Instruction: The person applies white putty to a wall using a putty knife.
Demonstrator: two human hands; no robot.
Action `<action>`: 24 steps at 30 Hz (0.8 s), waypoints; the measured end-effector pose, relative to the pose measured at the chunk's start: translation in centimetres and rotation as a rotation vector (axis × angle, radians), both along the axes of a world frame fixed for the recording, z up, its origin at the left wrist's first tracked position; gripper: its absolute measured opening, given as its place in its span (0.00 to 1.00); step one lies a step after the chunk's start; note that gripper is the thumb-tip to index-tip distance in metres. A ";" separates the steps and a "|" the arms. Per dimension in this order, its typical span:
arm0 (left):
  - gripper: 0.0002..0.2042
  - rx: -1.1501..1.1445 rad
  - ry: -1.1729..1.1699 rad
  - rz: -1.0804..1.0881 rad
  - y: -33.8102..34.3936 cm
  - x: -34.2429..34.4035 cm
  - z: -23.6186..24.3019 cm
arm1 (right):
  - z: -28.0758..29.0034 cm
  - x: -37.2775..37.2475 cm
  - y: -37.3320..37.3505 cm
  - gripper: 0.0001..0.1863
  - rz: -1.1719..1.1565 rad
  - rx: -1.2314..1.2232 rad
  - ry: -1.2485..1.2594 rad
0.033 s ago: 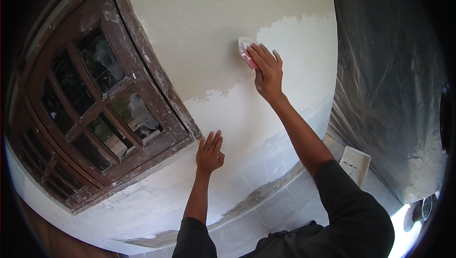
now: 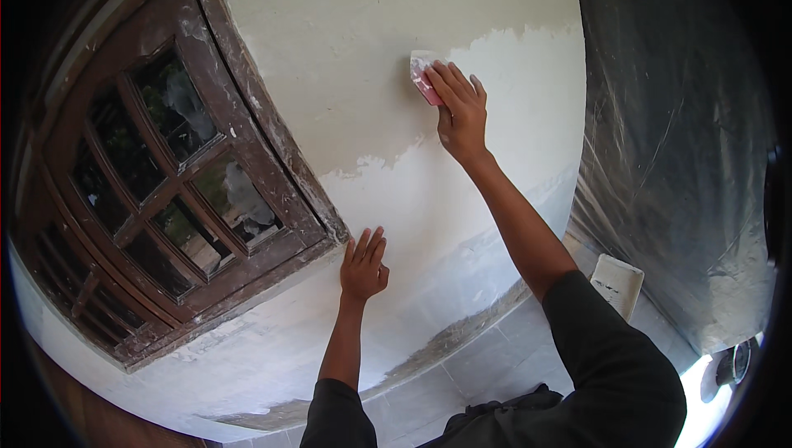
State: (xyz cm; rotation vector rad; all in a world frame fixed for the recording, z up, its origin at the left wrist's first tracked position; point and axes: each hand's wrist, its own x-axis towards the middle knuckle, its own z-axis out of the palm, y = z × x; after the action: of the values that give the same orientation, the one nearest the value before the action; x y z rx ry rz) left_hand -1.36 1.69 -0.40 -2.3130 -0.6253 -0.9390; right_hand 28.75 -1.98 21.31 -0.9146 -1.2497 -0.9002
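Observation:
My right hand (image 2: 464, 114) grips a pink, white-smeared flat tool (image 2: 421, 74) against the upper wall (image 2: 322, 52), on beige plaster just above the uneven edge of a white coat (image 2: 503, 159). My left hand (image 2: 363, 271) lies on the white part of the wall with fingers apart and nothing held, beside the lower right corner of a dark wooden window frame (image 2: 305, 225). The window's panes (image 2: 173, 101) have whitish smears, and its wood is flecked with white.
Grey plastic sheeting (image 2: 676, 159) hangs along the right side. Below it a white paint tray (image 2: 619, 279) rests on grey floor tiles (image 2: 487, 353) at the wall's foot. A dark round container (image 2: 734, 361) stands at the far right, and brown wood (image 2: 99, 407) shows at lower left.
My right hand and the pink tool have moved a short way up the wall and slightly left. My left hand looks unchanged.

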 end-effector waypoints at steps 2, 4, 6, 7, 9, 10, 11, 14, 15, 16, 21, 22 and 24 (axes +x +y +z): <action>0.24 -0.034 -0.027 -0.019 -0.3 0.0 0.1 | 0.3 -0.4 1.3 0.29 -0.040 -0.026 -0.031; 0.26 -0.144 -0.062 0.006 -1.0 0.3 0.0 | -3.2 -1.4 1.6 0.30 -0.054 -0.131 -0.076; 0.27 -0.146 -0.118 0.024 -2.0 1.0 -0.4 | -10.6 -2.2 0.5 0.31 -0.003 -0.274 -0.122; 0.28 -0.142 -0.174 0.046 -2.5 1.3 -0.8 | -15.1 -2.8 -1.3 0.31 0.023 -0.379 -0.154; 0.29 -0.178 -0.198 0.044 -3.7 2.3 -2.0 | -25.8 -2.8 -5.9 0.32 0.089 -0.674 -0.243; 0.30 -0.203 -0.226 0.048 -4.5 3.5 -2.6 | -32.4 -1.4 -8.2 0.30 0.210 -0.885 -0.280; 0.30 -0.230 -0.253 0.052 -5.4 4.8 -3.4 | -38.7 0.2 -10.8 0.15 0.367 -1.197 -0.194; 0.31 -0.375 -0.222 0.009 -8.0 7.8 -8.1 | -46.5 4.2 -20.1 0.11 0.196 -1.652 -0.004; 0.31 -0.411 -0.213 -0.007 -9.1 9.8 -9.3 | -47.8 6.2 -23.2 0.12 0.150 -1.705 0.168; 0.32 -0.496 -0.207 -0.042 -10.1 12.1 -10.7 | -48.9 8.6 -24.9 0.13 0.088 -1.690 0.221; 0.34 -0.861 -0.173 -0.132 -16.1 23.9 -18.4 | -51.6 20.2 -31.7 0.21 -0.088 -1.522 0.407; 0.35 -0.922 -0.172 -0.153 -17.6 26.5 -19.6 | -50.8 22.1 -32.7 0.21 -0.113 -1.598 0.478; 0.36 -1.042 -0.179 -0.219 -21.5 33.5 -22.1 | -51.9 27.9 -36.4 0.19 -0.226 -1.637 0.634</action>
State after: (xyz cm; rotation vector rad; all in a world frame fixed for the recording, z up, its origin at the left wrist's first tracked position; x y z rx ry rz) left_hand 32.14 -19.80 -22.46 -3.2746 -1.1536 -1.0767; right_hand 56.62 -38.41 -30.61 -2.3820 -1.1403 0.5254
